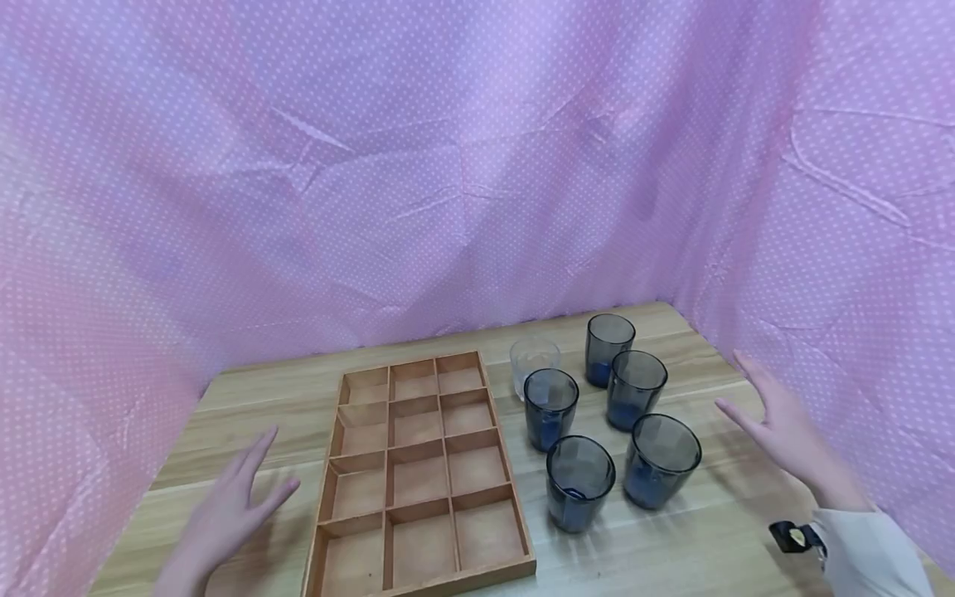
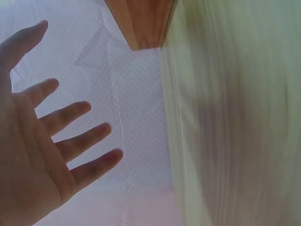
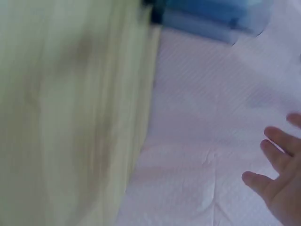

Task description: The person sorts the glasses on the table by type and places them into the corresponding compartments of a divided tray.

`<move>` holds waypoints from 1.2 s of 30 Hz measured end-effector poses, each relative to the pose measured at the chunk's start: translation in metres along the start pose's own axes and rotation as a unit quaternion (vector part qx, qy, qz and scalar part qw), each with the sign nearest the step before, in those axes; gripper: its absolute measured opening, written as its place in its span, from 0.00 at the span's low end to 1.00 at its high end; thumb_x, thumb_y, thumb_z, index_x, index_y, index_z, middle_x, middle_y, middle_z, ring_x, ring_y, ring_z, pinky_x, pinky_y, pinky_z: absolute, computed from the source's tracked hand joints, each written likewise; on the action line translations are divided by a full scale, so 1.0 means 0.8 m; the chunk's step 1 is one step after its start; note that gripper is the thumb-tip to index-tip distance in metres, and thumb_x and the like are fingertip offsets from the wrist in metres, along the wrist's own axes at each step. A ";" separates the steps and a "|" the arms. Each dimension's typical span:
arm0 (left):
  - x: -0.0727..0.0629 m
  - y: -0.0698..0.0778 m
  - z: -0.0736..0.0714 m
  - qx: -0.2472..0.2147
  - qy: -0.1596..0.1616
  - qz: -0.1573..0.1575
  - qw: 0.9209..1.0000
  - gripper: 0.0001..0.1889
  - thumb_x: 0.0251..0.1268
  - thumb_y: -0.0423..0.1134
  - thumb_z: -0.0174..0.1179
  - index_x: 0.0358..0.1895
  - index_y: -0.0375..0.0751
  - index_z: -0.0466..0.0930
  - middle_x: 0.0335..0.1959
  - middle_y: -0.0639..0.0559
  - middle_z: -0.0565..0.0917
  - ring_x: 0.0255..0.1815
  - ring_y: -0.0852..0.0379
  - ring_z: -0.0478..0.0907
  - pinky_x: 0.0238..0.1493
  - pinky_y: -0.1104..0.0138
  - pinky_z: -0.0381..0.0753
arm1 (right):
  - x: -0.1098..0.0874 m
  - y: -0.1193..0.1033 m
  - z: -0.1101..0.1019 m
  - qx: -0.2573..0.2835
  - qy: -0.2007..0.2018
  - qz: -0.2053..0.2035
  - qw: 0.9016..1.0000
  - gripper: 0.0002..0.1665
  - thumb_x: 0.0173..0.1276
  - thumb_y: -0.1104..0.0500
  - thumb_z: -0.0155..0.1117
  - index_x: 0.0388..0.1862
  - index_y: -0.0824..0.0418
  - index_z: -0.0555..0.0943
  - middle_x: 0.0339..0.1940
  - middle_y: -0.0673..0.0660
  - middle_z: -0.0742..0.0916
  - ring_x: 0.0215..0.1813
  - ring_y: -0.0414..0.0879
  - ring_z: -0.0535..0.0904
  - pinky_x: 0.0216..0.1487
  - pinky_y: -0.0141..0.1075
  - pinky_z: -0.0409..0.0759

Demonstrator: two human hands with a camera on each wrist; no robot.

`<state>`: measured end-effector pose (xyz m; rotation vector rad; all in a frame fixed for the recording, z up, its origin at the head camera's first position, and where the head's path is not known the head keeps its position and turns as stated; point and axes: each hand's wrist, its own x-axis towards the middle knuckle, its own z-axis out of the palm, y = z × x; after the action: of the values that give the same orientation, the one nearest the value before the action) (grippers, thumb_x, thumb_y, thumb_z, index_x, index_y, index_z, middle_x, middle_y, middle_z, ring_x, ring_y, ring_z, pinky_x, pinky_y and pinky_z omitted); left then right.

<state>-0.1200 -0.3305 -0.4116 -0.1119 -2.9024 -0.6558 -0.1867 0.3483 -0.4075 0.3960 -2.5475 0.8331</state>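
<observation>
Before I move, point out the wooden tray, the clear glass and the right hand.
Wooden tray [image 1: 416,482]: head view, floor of a middle compartment.
Clear glass [image 1: 533,359]: head view, upper part near the rim.
Right hand [image 1: 783,431]: head view, middle of the hand.

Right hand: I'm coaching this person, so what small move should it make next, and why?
I'd probably ease the right hand leftward toward the nearest dark glass: the hand holds nothing, and that glass stands upright with nothing visible between them.

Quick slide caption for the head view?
Left hand and right hand flank a brown wooden compartmented tray, five smoky-blue glass tumblers and one clear glass tumbler on a light wood-grain table.
</observation>
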 end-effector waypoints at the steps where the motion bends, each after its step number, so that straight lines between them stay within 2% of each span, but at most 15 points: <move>1: 0.000 0.001 0.000 -0.019 -0.003 0.003 1.000 0.45 0.67 0.55 0.58 0.79 0.55 0.39 0.72 0.27 0.58 0.64 0.22 0.61 0.49 0.26 0.62 | 0.001 -0.006 0.000 0.024 0.018 0.006 1.000 0.42 0.69 0.60 0.61 0.77 0.61 0.55 0.74 0.71 0.64 0.79 0.44 0.53 0.79 0.32 0.45; 3: 0.001 0.003 0.001 -0.066 -0.005 0.015 0.998 0.45 0.68 0.50 0.59 0.79 0.54 0.39 0.72 0.27 0.58 0.63 0.24 0.64 0.50 0.28 0.65 | 0.002 -0.017 0.000 0.063 0.050 0.013 0.997 0.39 0.68 0.63 0.63 0.75 0.62 0.60 0.73 0.59 0.70 0.72 0.27 0.60 0.70 0.17 0.52; 5: 0.001 0.005 0.002 -0.111 -0.006 0.030 0.993 0.44 0.69 0.45 0.59 0.79 0.53 0.39 0.72 0.27 0.59 0.62 0.27 0.67 0.50 0.32 0.70 | 0.004 -0.027 0.000 0.105 0.067 0.011 0.992 0.37 0.66 0.67 0.64 0.73 0.63 0.64 0.69 0.45 0.75 0.63 0.16 0.63 0.62 0.11 0.59; 8: 0.000 0.005 0.003 -0.173 -0.014 0.046 0.984 0.42 0.70 0.37 0.57 0.79 0.52 0.40 0.71 0.28 0.59 0.60 0.50 0.74 0.46 0.36 0.76 | 0.008 -0.041 0.003 0.177 0.072 -0.008 0.982 0.35 0.64 0.74 0.62 0.70 0.66 0.66 0.61 0.31 0.76 0.60 0.19 0.70 0.57 0.12 0.67; 10: -0.001 0.004 0.003 -0.200 -0.022 0.045 0.978 0.42 0.71 0.36 0.56 0.79 0.54 0.40 0.71 0.29 0.60 0.57 0.69 0.73 0.44 0.38 0.77 | 0.011 -0.048 0.006 0.242 0.062 -0.022 0.968 0.35 0.63 0.78 0.58 0.70 0.68 0.66 0.59 0.31 0.78 0.61 0.23 0.72 0.56 0.15 0.71; 13: -0.001 0.002 0.004 -0.225 -0.032 0.046 0.973 0.41 0.71 0.35 0.55 0.79 0.54 0.40 0.72 0.42 0.62 0.54 0.84 0.65 0.45 0.41 0.79 | 0.012 -0.056 0.010 0.329 0.040 -0.031 0.943 0.34 0.64 0.80 0.54 0.70 0.68 0.66 0.59 0.36 0.80 0.61 0.27 0.75 0.55 0.17 0.73; 16: -0.001 -0.001 0.006 -0.248 -0.046 0.056 0.966 0.39 0.71 0.33 0.54 0.79 0.53 0.42 0.70 0.64 0.63 0.55 0.82 0.68 0.45 0.54 0.82 | 0.012 -0.062 0.011 0.379 0.023 -0.026 0.925 0.32 0.66 0.80 0.52 0.70 0.67 0.67 0.60 0.39 0.81 0.61 0.29 0.76 0.55 0.18 0.73; 19: -0.002 -0.005 0.009 -0.292 -0.074 0.077 0.950 0.38 0.72 0.30 0.51 0.79 0.48 0.43 0.65 0.79 0.62 0.56 0.79 0.71 0.44 0.66 0.83 | 0.011 -0.070 0.011 0.394 0.015 -0.017 0.919 0.30 0.68 0.78 0.51 0.69 0.67 0.67 0.60 0.41 0.82 0.60 0.30 0.77 0.56 0.18 0.73; 22: -0.002 -0.009 0.012 -0.346 -0.107 0.103 0.926 0.36 0.73 0.27 0.47 0.78 0.43 0.42 0.66 0.79 0.63 0.58 0.77 0.71 0.46 0.66 0.84 | 0.011 -0.078 0.010 0.427 0.008 -0.023 0.904 0.29 0.69 0.78 0.49 0.69 0.69 0.66 0.60 0.46 0.83 0.60 0.34 0.79 0.57 0.21 0.74; 23: -0.002 -0.010 0.012 -0.357 -0.116 0.109 0.920 0.35 0.73 0.26 0.46 0.78 0.42 0.42 0.67 0.78 0.63 0.59 0.76 0.71 0.46 0.65 0.84 | 0.011 -0.081 0.010 0.446 0.003 -0.031 0.895 0.29 0.69 0.79 0.47 0.69 0.70 0.65 0.61 0.48 0.83 0.61 0.35 0.79 0.58 0.23 0.74; 25: -0.001 -0.011 0.014 -0.375 -0.130 0.118 0.910 0.35 0.73 0.25 0.45 0.78 0.40 0.42 0.67 0.78 0.63 0.60 0.75 0.72 0.47 0.64 0.84 | 0.011 -0.086 0.011 0.500 -0.010 -0.057 0.864 0.30 0.68 0.82 0.43 0.69 0.74 0.63 0.62 0.54 0.82 0.62 0.40 0.78 0.60 0.28 0.75; 29: -0.001 -0.011 0.015 -0.393 -0.152 0.123 0.899 0.33 0.73 0.25 0.44 0.77 0.36 0.43 0.67 0.78 0.64 0.61 0.74 0.72 0.48 0.63 0.83 | 0.011 -0.100 0.012 0.575 -0.063 -0.102 0.809 0.31 0.67 0.85 0.36 0.70 0.78 0.57 0.66 0.60 0.78 0.67 0.47 0.75 0.64 0.34 0.73; 30: -0.001 -0.011 0.016 -0.394 -0.155 0.121 0.898 0.33 0.73 0.25 0.44 0.77 0.35 0.43 0.67 0.79 0.64 0.61 0.75 0.72 0.48 0.63 0.83 | 0.010 -0.104 0.012 0.576 -0.074 -0.109 0.807 0.31 0.67 0.85 0.35 0.70 0.79 0.56 0.67 0.61 0.77 0.67 0.47 0.75 0.64 0.34 0.73; 34: -0.001 -0.011 0.017 -0.399 -0.166 0.112 0.895 0.31 0.74 0.26 0.44 0.75 0.30 0.44 0.66 0.77 0.66 0.60 0.74 0.72 0.50 0.62 0.83 | 0.005 -0.123 0.011 0.505 -0.117 -0.097 0.850 0.32 0.67 0.83 0.39 0.71 0.77 0.56 0.68 0.55 0.77 0.67 0.42 0.75 0.64 0.31 0.73; 36: -0.001 -0.012 0.018 -0.402 -0.169 0.109 0.893 0.30 0.74 0.26 0.44 0.75 0.29 0.45 0.66 0.76 0.67 0.60 0.73 0.73 0.50 0.63 0.83 | 0.002 -0.132 0.014 0.474 -0.138 -0.105 0.863 0.34 0.66 0.84 0.42 0.71 0.77 0.55 0.69 0.54 0.76 0.67 0.40 0.74 0.63 0.29 0.72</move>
<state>-0.1223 -0.3330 -0.4285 -0.6947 -2.6188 -1.8963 -0.1499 0.2588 -0.3630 1.1228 -2.0613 2.0207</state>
